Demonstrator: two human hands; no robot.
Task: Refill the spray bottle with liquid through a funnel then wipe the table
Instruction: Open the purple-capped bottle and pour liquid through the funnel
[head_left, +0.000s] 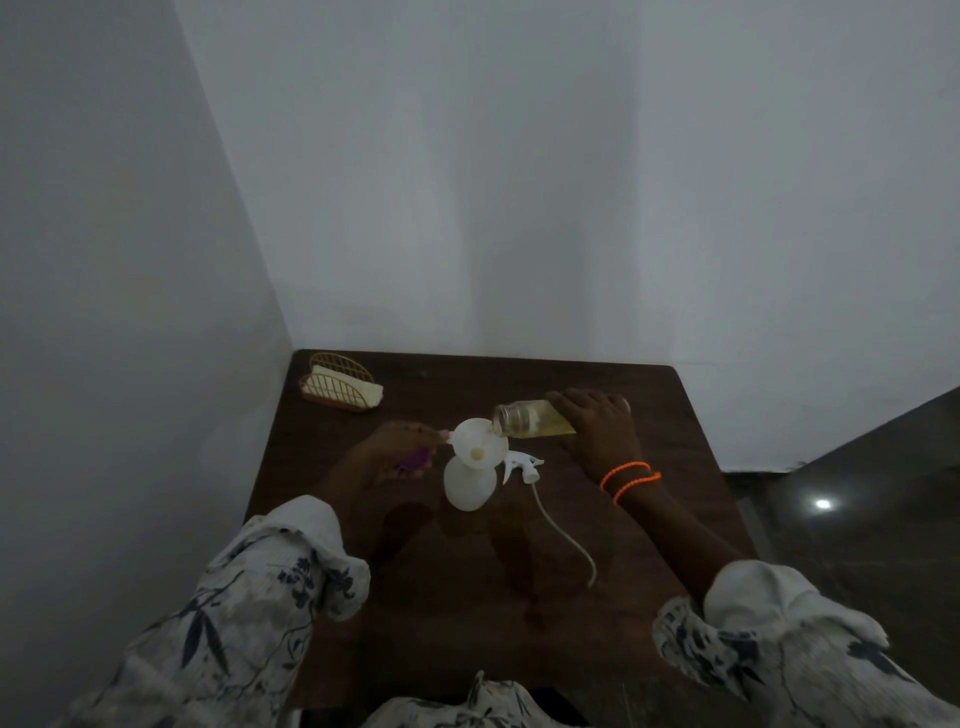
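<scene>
A white spray bottle (467, 486) stands upright in the middle of the dark wooden table (649, 519), with a white funnel (475, 441) seated in its neck. My right hand (597, 423) grips a clear glass bottle (524, 420) of yellow liquid, tipped on its side with its mouth over the funnel's rim. My left hand (395, 452) pinches the funnel's left edge with its fingertips, and a purple object (415, 458) shows under that palm. The detached spray head (524, 465) with its long dip tube lies just right of the spray bottle.
A wire holder (337, 384) with a folded pale cloth stands at the table's far left corner against the wall. Walls close off the left and far sides. A dark floor drops away on the right.
</scene>
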